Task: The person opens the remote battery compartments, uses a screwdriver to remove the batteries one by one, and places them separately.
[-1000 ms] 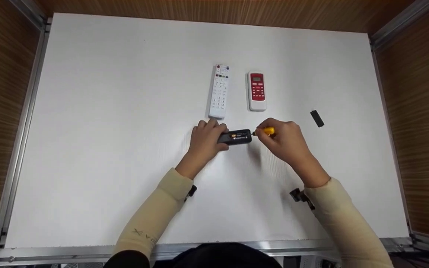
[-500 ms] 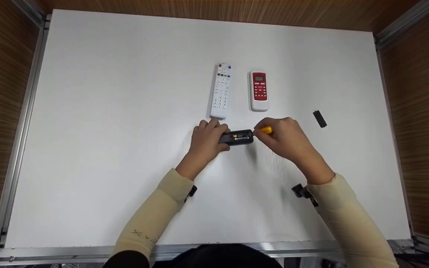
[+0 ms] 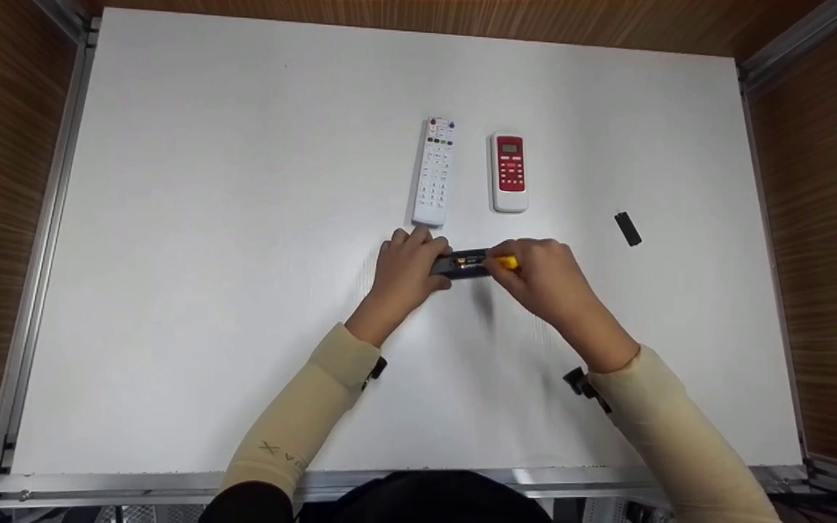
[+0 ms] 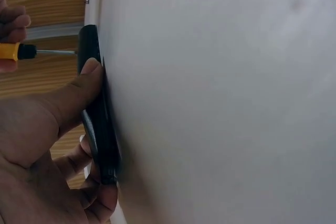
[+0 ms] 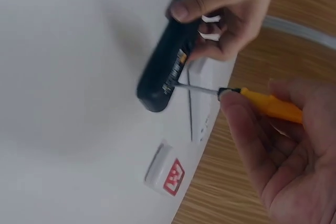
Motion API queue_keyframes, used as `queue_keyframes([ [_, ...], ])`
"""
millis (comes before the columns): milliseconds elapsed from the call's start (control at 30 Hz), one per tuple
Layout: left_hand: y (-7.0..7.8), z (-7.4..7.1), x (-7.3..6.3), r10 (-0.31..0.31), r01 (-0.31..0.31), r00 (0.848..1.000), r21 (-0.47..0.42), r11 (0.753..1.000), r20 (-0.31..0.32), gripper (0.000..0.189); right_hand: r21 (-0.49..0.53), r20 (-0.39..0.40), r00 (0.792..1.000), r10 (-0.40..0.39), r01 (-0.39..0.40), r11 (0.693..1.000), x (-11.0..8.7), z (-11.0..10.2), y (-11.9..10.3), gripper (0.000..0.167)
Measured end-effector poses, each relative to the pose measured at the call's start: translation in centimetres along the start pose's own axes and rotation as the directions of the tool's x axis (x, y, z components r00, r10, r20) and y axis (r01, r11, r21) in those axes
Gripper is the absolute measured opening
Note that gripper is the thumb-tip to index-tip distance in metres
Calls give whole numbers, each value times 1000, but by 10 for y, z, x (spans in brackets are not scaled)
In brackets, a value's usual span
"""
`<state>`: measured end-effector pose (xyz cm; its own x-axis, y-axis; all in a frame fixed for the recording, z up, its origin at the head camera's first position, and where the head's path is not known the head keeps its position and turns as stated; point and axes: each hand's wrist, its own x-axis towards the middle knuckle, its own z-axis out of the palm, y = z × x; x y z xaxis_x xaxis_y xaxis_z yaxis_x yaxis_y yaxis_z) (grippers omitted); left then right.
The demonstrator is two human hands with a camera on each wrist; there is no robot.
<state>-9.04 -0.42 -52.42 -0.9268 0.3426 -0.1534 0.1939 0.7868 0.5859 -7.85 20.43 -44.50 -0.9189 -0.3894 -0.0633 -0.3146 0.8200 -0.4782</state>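
Observation:
My left hand (image 3: 407, 265) grips one end of a black remote control (image 3: 471, 272), thumb on one side and fingers on the other. Its battery compartment faces up without a cover, and a battery (image 5: 182, 56) shows inside. In my right hand (image 3: 546, 280), thumb and fingers pinch the yellow handle of a screwdriver (image 5: 268, 106). The thin metal shaft (image 5: 198, 88) reaches to the compartment near the remote's free end. From the head, my right fingertips overlap that end and hide the shaft. In the left wrist view, the screwdriver (image 4: 10, 51) points at the remote (image 4: 100, 124).
A long white remote (image 3: 433, 174) lies just beyond my left hand. To its right is a white remote with a red face (image 3: 510, 172). A small black battery cover (image 3: 628, 229) lies farther right on the white table (image 3: 208, 218). Wood-grain panels (image 3: 825, 240) border the table.
My right hand has shifted left with the screwdriver, so its fingertips now overlap the remote's end. My left hand keeps its grip. The head view has tilted slightly.

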Motion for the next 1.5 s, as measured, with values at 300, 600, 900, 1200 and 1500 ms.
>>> queue_keyframes([
  [300, -5, 3, -2, -17, 17, 1000, 9, 1000, -4, 43, -187, -244, 931, -270, 228, 956, -39, 49, 11, 23],
  [600, -6, 5, -4, -28, 28, 1000, 23, 999, 9, 44, 71, -385, 913, -138, 178, 982, -51, 52, 34, 22],
  [900, -2, 6, -4, -11, 11, 1000, 10, 1000, -2, 42, 135, -167, 986, -9, 32, 990, -25, 31, 16, 22],
  [1200, 2, 5, -4, -10, 10, 1000, 37, 999, 9, 41, -41, 40, 999, 32, -30, 999, 2, 5, -12, 19],
  [1500, 4, 4, -3, -6, 6, 1000, 69, 998, 2, 47, -213, 291, 953, 85, -23, 977, 54, -13, -47, 18],
])
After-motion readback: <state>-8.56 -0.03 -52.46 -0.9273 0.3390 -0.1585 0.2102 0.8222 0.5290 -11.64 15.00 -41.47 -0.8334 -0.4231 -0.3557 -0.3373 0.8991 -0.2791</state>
